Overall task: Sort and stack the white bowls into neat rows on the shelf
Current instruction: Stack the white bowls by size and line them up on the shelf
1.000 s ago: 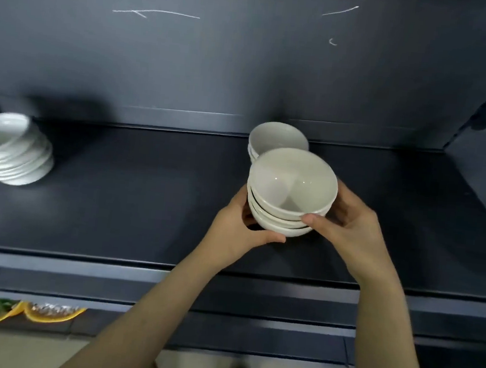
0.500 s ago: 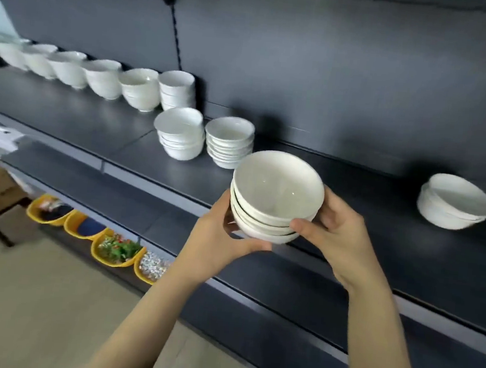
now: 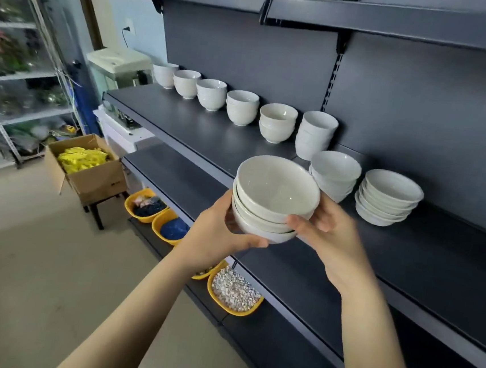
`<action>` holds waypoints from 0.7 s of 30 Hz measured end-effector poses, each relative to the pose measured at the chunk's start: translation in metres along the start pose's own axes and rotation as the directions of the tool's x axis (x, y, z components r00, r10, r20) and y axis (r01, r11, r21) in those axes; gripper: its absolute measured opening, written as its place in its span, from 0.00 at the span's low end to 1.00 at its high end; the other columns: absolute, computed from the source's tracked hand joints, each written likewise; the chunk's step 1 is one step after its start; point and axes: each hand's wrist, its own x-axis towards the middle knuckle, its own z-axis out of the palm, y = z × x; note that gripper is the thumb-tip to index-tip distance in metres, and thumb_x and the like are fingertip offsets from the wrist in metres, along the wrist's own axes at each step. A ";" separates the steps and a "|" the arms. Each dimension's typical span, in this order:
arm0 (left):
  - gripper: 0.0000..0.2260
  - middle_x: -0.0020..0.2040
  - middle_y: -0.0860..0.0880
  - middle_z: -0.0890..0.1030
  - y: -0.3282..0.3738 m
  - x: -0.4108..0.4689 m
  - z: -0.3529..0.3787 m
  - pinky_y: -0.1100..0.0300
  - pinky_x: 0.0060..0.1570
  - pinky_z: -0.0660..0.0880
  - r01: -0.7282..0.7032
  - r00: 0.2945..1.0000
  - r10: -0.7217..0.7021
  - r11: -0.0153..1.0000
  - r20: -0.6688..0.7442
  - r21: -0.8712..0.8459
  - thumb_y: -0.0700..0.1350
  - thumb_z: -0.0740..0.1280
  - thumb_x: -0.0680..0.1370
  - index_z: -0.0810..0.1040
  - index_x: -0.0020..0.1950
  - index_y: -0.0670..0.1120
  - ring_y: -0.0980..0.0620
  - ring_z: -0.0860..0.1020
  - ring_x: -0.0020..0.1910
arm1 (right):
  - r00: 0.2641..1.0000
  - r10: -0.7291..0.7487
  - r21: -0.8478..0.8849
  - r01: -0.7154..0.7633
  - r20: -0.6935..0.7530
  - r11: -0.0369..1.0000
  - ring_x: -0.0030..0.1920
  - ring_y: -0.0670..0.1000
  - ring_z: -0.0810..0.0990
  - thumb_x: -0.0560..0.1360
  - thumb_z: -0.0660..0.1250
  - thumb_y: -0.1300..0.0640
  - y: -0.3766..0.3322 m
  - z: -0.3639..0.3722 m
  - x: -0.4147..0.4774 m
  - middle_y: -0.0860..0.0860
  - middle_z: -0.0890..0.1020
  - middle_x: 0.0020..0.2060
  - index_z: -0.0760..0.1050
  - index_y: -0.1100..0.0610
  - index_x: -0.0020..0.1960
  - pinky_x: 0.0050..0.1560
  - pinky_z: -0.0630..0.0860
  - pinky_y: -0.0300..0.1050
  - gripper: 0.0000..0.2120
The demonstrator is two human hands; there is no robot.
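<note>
Along the back of the shelf point(image 3: 199, 132): six stacks of deep bowls point(image 3: 241, 108) lined up, two shallower stacks point(image 3: 387, 197) close together at its right end. Left to do, seemingly: setting down the held stack point(image 3: 273, 198), now in the air before the shelf's front edge. Clasped from both sides, left hand point(image 3: 216, 234) curled under the base, right hand point(image 3: 331, 237) curled round the far side.

Worn on the head, looks forward and down, slantwise along the shelf point(image 3: 199, 130): near at 4 o'clock, far toward 10 o'clock. Sits close above the bowl stack point(image 3: 273, 192) gripped by left hand point(image 3: 216, 237) and right hand point(image 3: 334, 243), with forearms in from 6 o'clock. Takes in floor point(image 3: 21, 251) at 8 o'clock.
</note>
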 end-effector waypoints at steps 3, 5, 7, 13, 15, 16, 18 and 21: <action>0.39 0.64 0.59 0.77 -0.027 0.039 -0.019 0.53 0.64 0.74 0.027 0.999 -0.026 1.000 0.026 -0.015 0.54 0.81 0.65 0.67 0.72 0.56 0.58 0.76 0.63 | 1.000 0.007 -0.008 -0.007 0.006 1.000 0.62 0.45 0.78 0.63 0.76 0.55 0.014 0.013 0.043 0.46 0.82 0.58 0.75 0.52 0.64 0.56 0.76 0.38 0.29; 0.40 0.64 0.60 0.76 -0.047 0.069 -0.029 0.54 0.64 0.74 0.048 0.998 -0.047 0.999 0.037 -0.024 0.56 0.80 0.64 0.66 0.71 0.57 0.59 0.75 0.63 | 1.000 0.010 -0.013 -0.010 -0.004 1.000 0.62 0.45 0.78 0.63 0.76 0.55 0.026 0.018 0.077 0.46 0.82 0.59 0.75 0.53 0.65 0.57 0.76 0.39 0.30; 0.40 0.63 0.61 0.77 -0.065 0.101 -0.040 0.54 0.64 0.74 0.065 0.997 -0.064 0.998 0.043 -0.021 0.56 0.80 0.62 0.67 0.71 0.58 0.60 0.76 0.62 | 1.000 0.012 -0.013 -0.012 -0.012 1.000 0.62 0.46 0.78 0.63 0.76 0.56 0.040 0.022 0.112 0.47 0.82 0.59 0.74 0.53 0.66 0.58 0.77 0.39 0.32; 0.46 0.66 0.60 0.75 -0.111 0.195 -0.065 0.55 0.62 0.74 0.071 0.988 -0.059 0.994 0.142 -0.083 0.49 0.82 0.63 0.60 0.74 0.60 0.55 0.74 0.66 | 0.998 0.027 -0.033 -0.029 -0.059 0.999 0.63 0.44 0.78 0.65 0.75 0.59 0.071 0.028 0.197 0.46 0.81 0.60 0.72 0.52 0.68 0.58 0.76 0.38 0.32; 0.45 0.66 0.62 0.74 -0.122 0.221 -0.066 0.54 0.64 0.73 0.085 0.982 -0.070 0.993 0.178 -0.079 0.50 0.82 0.62 0.60 0.72 0.62 0.57 0.73 0.66 | 0.995 0.032 -0.051 -0.037 -0.090 0.998 0.63 0.43 0.77 0.67 0.75 0.61 0.080 0.026 0.217 0.45 0.81 0.61 0.72 0.52 0.68 0.57 0.76 0.36 0.31; 0.45 0.66 0.63 0.73 -0.127 0.233 -0.066 0.55 0.64 0.73 0.099 0.977 -0.081 0.991 0.198 -0.084 0.50 0.82 0.62 0.60 0.72 0.62 0.58 0.72 0.66 | 0.993 0.039 -0.056 -0.045 -0.111 0.997 0.63 0.42 0.77 0.68 0.74 0.62 0.083 0.024 0.225 0.44 0.81 0.61 0.72 0.52 0.68 0.57 0.75 0.35 0.30; 0.47 0.66 0.63 0.73 -0.137 0.253 -0.065 0.55 0.64 0.73 0.110 0.966 -0.086 0.990 0.243 -0.089 0.51 0.82 0.61 0.59 0.73 0.61 0.59 0.72 0.66 | 0.987 0.051 -0.064 -0.062 -0.155 0.996 0.64 0.42 0.77 0.69 0.73 0.65 0.091 0.022 0.238 0.44 0.80 0.61 0.71 0.52 0.69 0.57 0.75 0.33 0.30; 0.49 0.66 0.63 0.72 -0.153 0.284 -0.067 0.57 0.63 0.73 0.118 0.945 -0.090 0.991 0.313 -0.071 0.52 0.81 0.60 0.57 0.75 0.58 0.59 0.72 0.66 | 0.973 0.068 -0.078 -0.087 -0.220 0.993 0.63 0.42 0.77 0.69 0.73 0.66 0.102 0.023 0.258 0.44 0.81 0.60 0.72 0.51 0.68 0.55 0.75 0.33 0.30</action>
